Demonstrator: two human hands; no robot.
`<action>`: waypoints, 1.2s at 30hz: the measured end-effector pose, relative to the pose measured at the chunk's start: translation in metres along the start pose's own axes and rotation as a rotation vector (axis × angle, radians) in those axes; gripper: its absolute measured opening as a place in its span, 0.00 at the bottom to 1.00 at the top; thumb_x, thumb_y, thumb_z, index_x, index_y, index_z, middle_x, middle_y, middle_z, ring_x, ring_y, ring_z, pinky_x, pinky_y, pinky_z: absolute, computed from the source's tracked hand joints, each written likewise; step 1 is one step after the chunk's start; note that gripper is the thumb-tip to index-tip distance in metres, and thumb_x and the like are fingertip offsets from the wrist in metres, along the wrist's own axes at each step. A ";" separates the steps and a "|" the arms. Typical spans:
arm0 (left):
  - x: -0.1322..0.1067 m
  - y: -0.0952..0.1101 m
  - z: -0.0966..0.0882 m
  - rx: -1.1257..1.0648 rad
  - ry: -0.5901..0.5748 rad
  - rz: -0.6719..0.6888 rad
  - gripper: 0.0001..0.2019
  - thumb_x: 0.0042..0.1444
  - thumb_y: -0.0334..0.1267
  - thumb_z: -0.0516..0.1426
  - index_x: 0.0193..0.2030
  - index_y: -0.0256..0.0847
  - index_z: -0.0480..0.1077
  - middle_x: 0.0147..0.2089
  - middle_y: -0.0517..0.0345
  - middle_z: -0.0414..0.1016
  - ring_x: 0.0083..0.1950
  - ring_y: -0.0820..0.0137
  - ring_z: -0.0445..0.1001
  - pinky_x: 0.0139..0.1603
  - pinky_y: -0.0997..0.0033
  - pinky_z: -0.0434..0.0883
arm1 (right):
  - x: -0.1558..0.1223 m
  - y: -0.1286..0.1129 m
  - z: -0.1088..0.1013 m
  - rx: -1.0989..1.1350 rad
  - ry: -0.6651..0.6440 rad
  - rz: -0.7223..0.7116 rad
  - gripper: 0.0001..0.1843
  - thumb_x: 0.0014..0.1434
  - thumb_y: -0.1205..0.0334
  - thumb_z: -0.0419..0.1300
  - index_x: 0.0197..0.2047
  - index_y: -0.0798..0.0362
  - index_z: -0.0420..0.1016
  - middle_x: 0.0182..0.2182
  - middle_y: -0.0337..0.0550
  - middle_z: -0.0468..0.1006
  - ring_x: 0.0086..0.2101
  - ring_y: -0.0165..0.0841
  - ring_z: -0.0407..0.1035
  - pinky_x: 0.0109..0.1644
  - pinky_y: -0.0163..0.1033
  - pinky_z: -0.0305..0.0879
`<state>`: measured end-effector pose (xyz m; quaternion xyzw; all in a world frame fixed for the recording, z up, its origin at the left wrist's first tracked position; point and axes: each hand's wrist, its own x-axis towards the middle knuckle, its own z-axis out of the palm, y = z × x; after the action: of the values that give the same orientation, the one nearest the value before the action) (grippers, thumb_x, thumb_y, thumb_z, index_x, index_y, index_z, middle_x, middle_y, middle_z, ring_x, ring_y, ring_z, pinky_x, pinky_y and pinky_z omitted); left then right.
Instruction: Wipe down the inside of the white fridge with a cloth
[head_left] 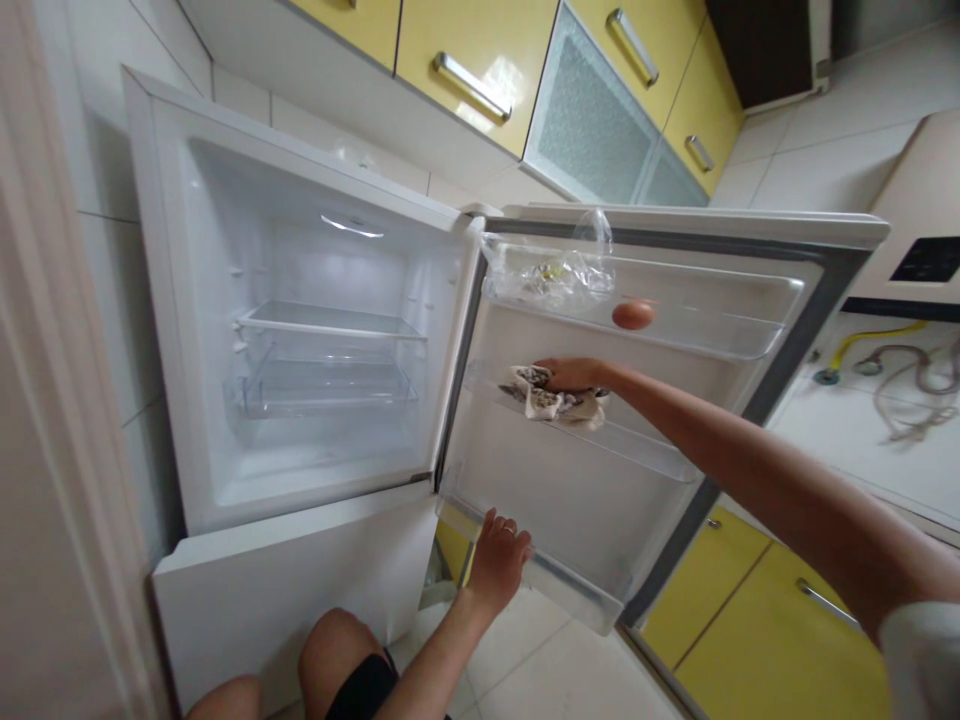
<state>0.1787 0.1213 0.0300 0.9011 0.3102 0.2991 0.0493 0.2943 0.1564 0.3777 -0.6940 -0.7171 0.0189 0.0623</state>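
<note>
The right hand (574, 375) grasps a patterned cloth (551, 400) in its fingers at the middle bin (652, 455) of the fridge door (547, 475). The left hand's (500, 562) fingers curl at the lower bin's (581, 592) rim; whether they grip, I cannot tell. The upper bin (709, 332) holds 1 egg (634, 314) and 1 clear plastic bag (589, 272).

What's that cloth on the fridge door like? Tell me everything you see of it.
The cloth looks like soft fabric, cream with dark blotchy patterning. It is crumpled and bunched at the middle shelf of the open fridge door, hiding part of that shelf. The right hand is on its upper part; the exact grip is unclear.
</note>
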 end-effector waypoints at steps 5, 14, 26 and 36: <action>0.000 -0.002 0.009 -0.001 0.037 -0.028 0.05 0.63 0.37 0.59 0.41 0.42 0.77 0.43 0.53 0.78 0.51 0.62 0.75 0.70 0.47 0.59 | 0.046 -0.042 0.009 -0.220 0.102 -0.111 0.18 0.50 0.70 0.64 0.45 0.48 0.79 0.42 0.41 0.84 0.39 0.35 0.74 0.41 0.34 0.62; 0.001 -0.004 0.007 0.028 0.005 -0.001 0.05 0.63 0.37 0.60 0.40 0.43 0.78 0.41 0.51 0.78 0.48 0.60 0.74 0.58 0.51 0.66 | 0.052 -0.060 0.019 -0.398 0.416 -0.022 0.23 0.63 0.62 0.54 0.60 0.52 0.69 0.54 0.59 0.76 0.48 0.49 0.73 0.46 0.45 0.66; 0.006 -0.004 0.002 -0.019 -0.089 -0.022 0.09 0.65 0.41 0.57 0.39 0.44 0.78 0.41 0.49 0.78 0.49 0.59 0.72 0.53 0.54 0.62 | 0.067 -0.042 0.028 -0.924 0.677 -0.374 0.27 0.71 0.66 0.36 0.68 0.52 0.60 0.61 0.65 0.67 0.49 0.48 0.65 0.46 0.50 0.56; 0.000 -0.011 -0.009 -0.024 -0.104 -0.016 0.08 0.65 0.35 0.55 0.38 0.42 0.76 0.42 0.51 0.78 0.50 0.59 0.72 0.55 0.56 0.62 | 0.013 -0.009 0.019 -0.993 0.688 -0.292 0.25 0.73 0.64 0.37 0.66 0.51 0.64 0.57 0.56 0.73 0.48 0.46 0.65 0.44 0.49 0.54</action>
<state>0.1675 0.1292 0.0342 0.9122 0.3107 0.2553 0.0786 0.2830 0.1706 0.3607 -0.5011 -0.6669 -0.5501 -0.0385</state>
